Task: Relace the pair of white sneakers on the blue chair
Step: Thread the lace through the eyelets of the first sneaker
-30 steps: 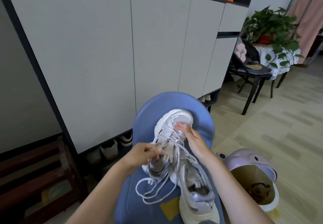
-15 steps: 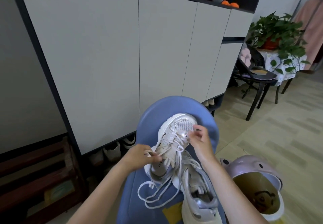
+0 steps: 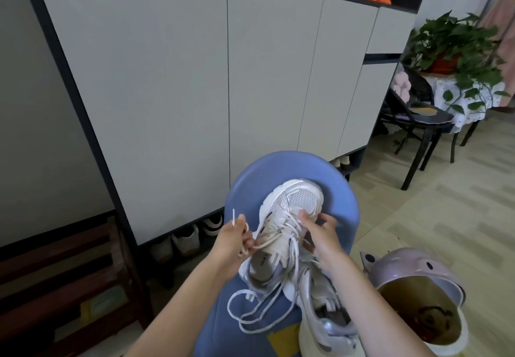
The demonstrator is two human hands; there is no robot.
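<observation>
Nearest, the second sneaker (image 3: 323,326) lies on the blue chair (image 3: 345,206) seat, loose lace (image 3: 250,309) looped beside it. Beyond, the left hand (image 3: 231,242) pinches a lace end (image 3: 233,216) in curled fingers, drawn out sideways, probably to take up slack. The right hand (image 3: 320,234) steadies the first sneaker (image 3: 289,217) near the toe, fingers curled at the lower crossings; whether they pinch lace is unclear. Farther off, a white cabinet (image 3: 195,92).
</observation>
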